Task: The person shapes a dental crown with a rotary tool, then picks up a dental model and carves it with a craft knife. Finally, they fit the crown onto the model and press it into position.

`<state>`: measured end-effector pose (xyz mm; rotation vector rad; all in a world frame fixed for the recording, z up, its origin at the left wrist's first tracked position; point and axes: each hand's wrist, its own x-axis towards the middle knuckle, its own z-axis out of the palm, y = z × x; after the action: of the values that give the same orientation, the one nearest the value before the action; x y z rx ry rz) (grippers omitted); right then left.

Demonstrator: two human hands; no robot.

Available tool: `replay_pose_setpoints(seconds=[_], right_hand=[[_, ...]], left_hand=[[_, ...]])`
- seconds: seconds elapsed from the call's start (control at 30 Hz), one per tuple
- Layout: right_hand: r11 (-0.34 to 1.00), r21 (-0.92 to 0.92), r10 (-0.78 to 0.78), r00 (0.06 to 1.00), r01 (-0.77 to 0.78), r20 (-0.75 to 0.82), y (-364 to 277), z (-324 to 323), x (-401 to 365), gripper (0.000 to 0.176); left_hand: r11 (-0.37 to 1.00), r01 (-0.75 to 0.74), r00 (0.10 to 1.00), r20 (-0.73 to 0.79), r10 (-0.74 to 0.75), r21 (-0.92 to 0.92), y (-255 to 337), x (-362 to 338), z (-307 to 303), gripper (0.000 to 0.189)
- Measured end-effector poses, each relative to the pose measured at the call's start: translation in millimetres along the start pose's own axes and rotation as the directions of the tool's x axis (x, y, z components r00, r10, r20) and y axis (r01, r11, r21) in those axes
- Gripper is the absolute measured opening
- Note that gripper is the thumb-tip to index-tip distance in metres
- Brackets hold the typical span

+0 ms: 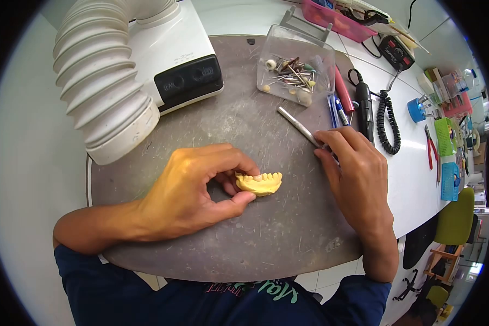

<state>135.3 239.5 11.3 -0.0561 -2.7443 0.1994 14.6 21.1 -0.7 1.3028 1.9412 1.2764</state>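
We pinch the yellow dental cast between the thumb and fingertips of our left hand at the middle of the grey mat, its long axis lying left to right, while our right hand, nearer the mat's right edge, clasps a metal hand instrument.

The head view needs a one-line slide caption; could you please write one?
Left hand pinches a yellow dental cast over a grey mat; right hand holds a slim metal tool, bur box behind.
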Motion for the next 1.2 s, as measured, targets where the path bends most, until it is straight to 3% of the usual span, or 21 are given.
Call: replay_pose_setpoints(seconds=[0.1, 0.2, 0.27, 0.3, 0.37, 0.43, 0.5, 0.53, 0.57, 0.63, 0.7, 0.77, 0.93, 1.03, 1.1, 1.2], right_hand=[[0.997, -0.071, -0.018, 0.999, 0.020, 0.028, -2, 1, -1, 0.025], [0.998, 0.067, 0.011, 1.000, -0.012, 0.011, -8, -5, 0, 0.030], [0.953, 0.299, 0.065, 0.996, -0.046, -0.056, -9, -10, 0, 0.040], [0.952, 0.303, 0.061, 0.997, -0.044, -0.049, -8, -10, -1, 0.040], [0.892, 0.439, 0.020, 0.961, 0.107, -0.275, -5, -11, -4, 0.036], [0.837, 0.543, 0.076, 0.969, 0.067, -0.236, -5, -12, -11, 0.029], [0.624, 0.770, 0.141, 0.950, 0.132, -0.277, -9, -3, -13, 0.022], [0.596, 0.789, 0.196, 0.926, 0.148, -0.322, -16, 5, -13, 0.023], [0.598, 0.788, 0.194, 0.927, 0.148, -0.322, -15, 5, -10, 0.023], [0.815, 0.531, -0.220, 0.972, 0.231, -0.086, -9, 2, 0, 0.029], [0.814, 0.530, -0.230, 0.970, 0.237, -0.080, -13, 13, 0, 0.036], [0.774, 0.618, -0.166, 0.986, 0.138, -0.012, -22, 15, 2, 0.036], [0.783, 0.593, -0.217, 0.976, 0.186, -0.020, -22, 20, -1, 0.037], [0.800, 0.572, -0.223, 0.975, 0.181, 0.003, -22, 17, 1, 0.034], [0.812, 0.568, -0.194, 0.980, 0.130, 0.053, -22, 17, 0, 0.025], [0.775, 0.627, -0.166, 0.983, 0.080, 0.079, -22, 18, 1, 0.021]], left_hand=[[1.000, -0.007, 1.000, 0.009, 0.007, 0.003, -2, 1, -1, 0.026], [1.000, -0.009, 1.000, 0.022, 0.009, 0.014, -2, 1, -2, 0.026], [1.000, -0.020, 1.000, 0.018, 0.020, 0.016, -4, 2, -2, 0.026], [0.999, -0.039, 0.999, 0.019, 0.039, 0.025, -4, 1, -2, 0.025], [0.999, -0.032, 0.999, 0.020, 0.032, 0.012, -4, 1, -2, 0.025], [1.000, -0.030, 0.999, 0.024, 0.030, -0.002, -5, 1, -1, 0.025], [0.999, -0.049, 0.999, 0.013, 0.049, -0.022, -6, 1, 0, 0.025], [0.999, -0.050, 0.999, 0.012, 0.050, -0.022, -6, 1, -1, 0.025], [0.999, -0.051, 0.999, 0.017, 0.051, -0.012, -5, 1, -1, 0.026], [0.999, -0.053, 0.998, 0.020, 0.053, -0.007, -6, 1, 0, 0.026], [0.997, -0.071, 0.997, 0.017, 0.071, -0.014, -7, 0, 0, 0.028], [0.997, -0.069, 0.997, 0.018, 0.069, -0.020, -7, 0, 0, 0.028], [0.995, -0.100, 0.995, -0.005, 0.100, -0.012, -9, -1, 3, 0.028], [0.995, -0.102, 0.995, 0.008, 0.102, -0.001, -7, 0, 3, 0.030], [0.998, -0.021, 0.999, -0.027, 0.019, -0.063, -5, -2, 4, 0.031], [0.995, -0.098, 0.995, -0.012, 0.098, -0.012, -9, -2, 2, 0.031]])
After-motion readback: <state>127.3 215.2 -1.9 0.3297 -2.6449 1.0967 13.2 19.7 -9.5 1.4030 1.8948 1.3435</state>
